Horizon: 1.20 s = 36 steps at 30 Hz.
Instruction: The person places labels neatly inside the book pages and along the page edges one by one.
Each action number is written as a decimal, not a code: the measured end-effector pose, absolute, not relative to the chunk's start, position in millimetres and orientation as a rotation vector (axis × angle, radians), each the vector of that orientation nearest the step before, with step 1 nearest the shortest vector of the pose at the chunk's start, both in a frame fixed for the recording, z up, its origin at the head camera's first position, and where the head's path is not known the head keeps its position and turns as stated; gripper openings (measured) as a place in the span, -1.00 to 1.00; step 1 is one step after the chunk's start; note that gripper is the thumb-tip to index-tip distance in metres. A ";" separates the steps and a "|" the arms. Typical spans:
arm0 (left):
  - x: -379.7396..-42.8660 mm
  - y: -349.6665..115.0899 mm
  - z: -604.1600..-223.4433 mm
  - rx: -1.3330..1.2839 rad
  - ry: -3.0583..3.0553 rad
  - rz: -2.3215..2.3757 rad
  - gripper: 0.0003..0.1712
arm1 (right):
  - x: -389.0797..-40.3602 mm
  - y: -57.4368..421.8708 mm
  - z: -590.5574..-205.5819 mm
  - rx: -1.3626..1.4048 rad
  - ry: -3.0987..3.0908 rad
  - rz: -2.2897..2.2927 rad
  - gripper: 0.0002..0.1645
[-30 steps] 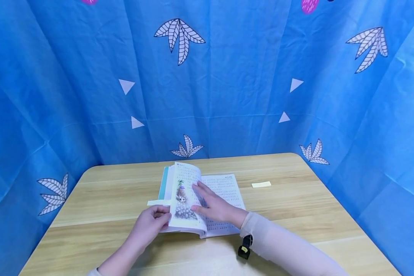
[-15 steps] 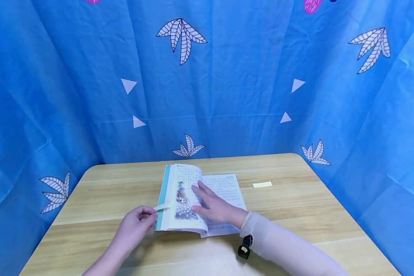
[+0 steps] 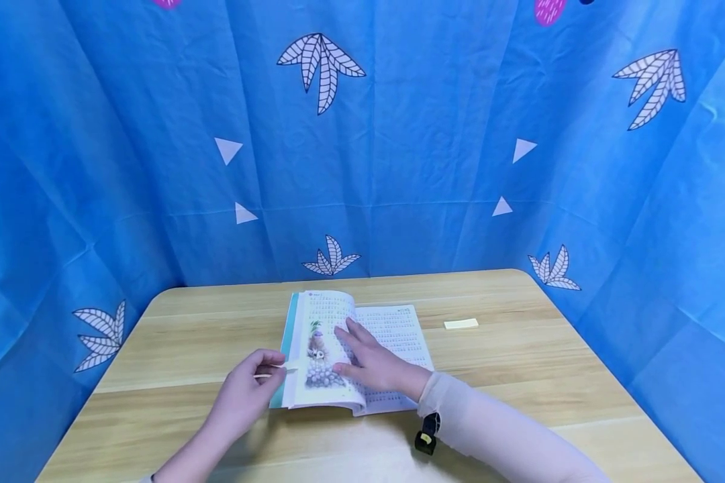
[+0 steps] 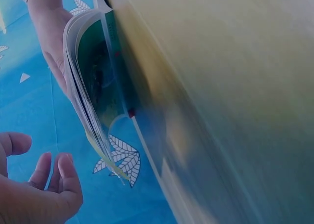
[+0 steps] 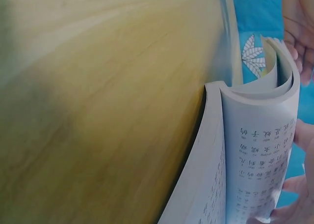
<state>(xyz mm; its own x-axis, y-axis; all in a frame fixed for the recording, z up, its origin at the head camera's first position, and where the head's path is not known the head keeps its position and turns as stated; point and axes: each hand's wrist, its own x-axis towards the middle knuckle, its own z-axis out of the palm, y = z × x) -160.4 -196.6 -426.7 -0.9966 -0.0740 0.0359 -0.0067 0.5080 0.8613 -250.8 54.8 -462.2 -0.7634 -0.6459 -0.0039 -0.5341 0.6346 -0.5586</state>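
Observation:
An open book point(image 3: 393, 329) lies on the table, its left pages curving up from the spine and its teal cover edge point(image 3: 290, 329) showing at the far left. My right hand point(image 3: 377, 362) rests on the illustrated left page, fingers spread. A narrow pale paper strip point(image 3: 292, 365) juts from the left page edge. Beside it is my left hand point(image 3: 248, 389), fingers loosely bent. In the left wrist view, a gap parts the thumb and fingers of the left hand point(image 4: 44, 194), with nothing between them. The right wrist view has right-hand fingers point(image 5: 294, 189) against the printed page.
Another pale paper strip point(image 3: 461, 323) lies on the wooden table point(image 3: 519, 376), right of the book. A black wrist device point(image 3: 425, 436) hangs by the right sleeve. Behind the table's back edge hangs a blue patterned curtain point(image 3: 429, 134).
My left hand first moved left off the page edge, holding the strip's end, then came back toward the book. Less of the strip sticks out now. The right hand has stayed on the page.

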 end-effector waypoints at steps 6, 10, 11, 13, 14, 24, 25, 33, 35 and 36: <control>-160.1 -190.3 -427.1 0.016 -2.746 -1.384 -0.60 | -250.9 51.8 -461.4 -0.976 2.689 -0.763 -0.04; -159.9 -187.3 -428.7 -0.052 -2.789 -1.293 -0.54 | -250.7 48.8 -461.5 -0.964 2.706 -0.744 -0.04; -160.0 -186.7 -429.5 -0.069 -2.797 -1.280 -0.52 | -250.7 48.0 -461.6 -0.959 2.710 -0.739 -0.04; -160.0 -185.3 -431.1 -0.099 -2.815 -1.262 -0.49 | -250.3 46.6 -461.3 -0.951 2.714 -0.734 -0.04; -160.0 -184.6 -431.9 -0.112 -2.823 -1.250 -0.47 | -250.1 46.0 -461.1 -0.950 2.717 -0.728 -0.05; -159.0 -177.9 -437.3 -0.196 -2.878 -1.145 -0.39 | -250.9 41.9 -463.5 -0.972 2.762 -0.650 -0.07; -159.0 -177.3 -438.0 -0.202 -2.877 -1.144 -0.39 | -251.3 41.7 -463.7 -0.978 2.768 -0.640 -0.08; -158.4 -173.9 -442.6 -0.235 -2.874 -1.135 -0.42 | -256.1 42.6 -462.8 -1.074 2.805 -0.542 -0.36; -158.1 -172.9 -443.1 -0.241 -2.875 -1.144 -0.42 | -257.3 43.5 -463.3 -1.089 2.807 -0.531 -0.37; -158.1 -172.5 -443.6 -0.243 -2.878 -1.145 -0.42 | -257.9 44.0 -464.2 -1.095 2.812 -0.524 -0.37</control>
